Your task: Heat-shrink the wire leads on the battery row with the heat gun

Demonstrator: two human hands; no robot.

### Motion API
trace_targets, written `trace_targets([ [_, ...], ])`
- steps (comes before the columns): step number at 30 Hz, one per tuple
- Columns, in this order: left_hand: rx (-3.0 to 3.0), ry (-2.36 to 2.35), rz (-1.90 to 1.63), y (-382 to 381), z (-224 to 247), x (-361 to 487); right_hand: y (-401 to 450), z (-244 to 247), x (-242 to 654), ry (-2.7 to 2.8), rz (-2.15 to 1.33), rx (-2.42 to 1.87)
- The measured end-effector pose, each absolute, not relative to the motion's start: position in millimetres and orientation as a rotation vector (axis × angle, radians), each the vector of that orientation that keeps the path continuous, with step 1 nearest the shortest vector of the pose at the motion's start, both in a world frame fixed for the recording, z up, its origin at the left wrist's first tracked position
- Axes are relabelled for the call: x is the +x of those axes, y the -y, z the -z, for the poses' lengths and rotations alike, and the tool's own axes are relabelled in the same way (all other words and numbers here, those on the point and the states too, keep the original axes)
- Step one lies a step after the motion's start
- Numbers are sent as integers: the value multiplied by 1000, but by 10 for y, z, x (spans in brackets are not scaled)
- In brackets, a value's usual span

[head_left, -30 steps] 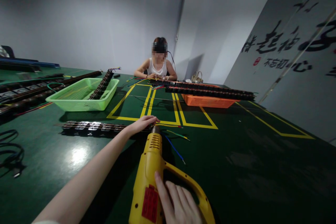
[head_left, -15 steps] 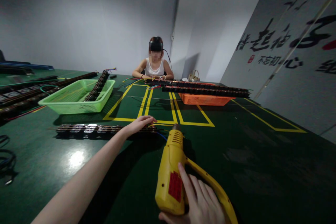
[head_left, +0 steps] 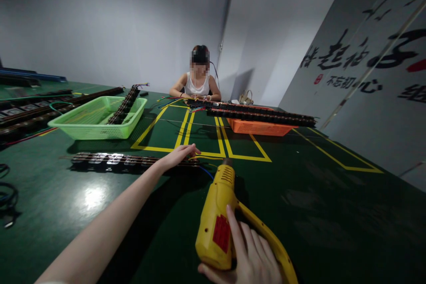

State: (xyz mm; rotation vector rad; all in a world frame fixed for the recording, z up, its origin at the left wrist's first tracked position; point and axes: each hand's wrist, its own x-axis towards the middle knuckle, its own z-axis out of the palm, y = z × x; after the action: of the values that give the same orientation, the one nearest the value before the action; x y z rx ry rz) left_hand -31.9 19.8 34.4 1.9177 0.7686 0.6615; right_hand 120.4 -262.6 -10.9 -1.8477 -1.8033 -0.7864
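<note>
Grips a yellow pistol-shaped plastic heat gun (head_left: 216, 217) in the right hand (head_left: 253, 248), with fingers curled about the handle side, the index finger laid along the body and the thumb under the rear. Points the dark metal nozzle (head_left: 228, 161) forward, right by the thin yellow wires (head_left: 209, 157); cannot tell touching from a slight gap. Lays the left hand (head_left: 179, 155) over the wired end of a long black strip of cells with shiny plates (head_left: 113, 159), flat on the dark green table (head_left: 333, 208). Reaches with the fingertips to the yellow wires; cannot tell pinching from light resting, with the pads hidden. Shows a thin blue wire (head_left: 207, 171) there too, passing behind the heat gun.

Seems, as a judgement, partway through work at this wired end, with the nozzle and wires so close. Cannot tell any wire as done or left, with the ends out of sight.

Farther off, shows a similar strip (head_left: 126, 104) leaning in a light green plastic basket (head_left: 96, 132), and further long strips (head_left: 262, 115) across an orange plastic basket (head_left: 262, 128), near a seated person (head_left: 199, 84). Gives no sure sign of finished or waiting among these.
</note>
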Motion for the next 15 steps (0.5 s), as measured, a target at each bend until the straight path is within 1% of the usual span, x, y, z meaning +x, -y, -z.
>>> trace_targets([
  [6, 1954, -724, -688, -209, -352, -331, 2559, 203, 841, 1811, 770, -1758],
  [11, 2020, -761, -697, -162, -378, -316, 2501, 303, 577, 1707, 840, -1692],
  [15, 2223, -790, -835, -103, -370, -390, 2427, 390, 453, 1547, 843, -1628],
])
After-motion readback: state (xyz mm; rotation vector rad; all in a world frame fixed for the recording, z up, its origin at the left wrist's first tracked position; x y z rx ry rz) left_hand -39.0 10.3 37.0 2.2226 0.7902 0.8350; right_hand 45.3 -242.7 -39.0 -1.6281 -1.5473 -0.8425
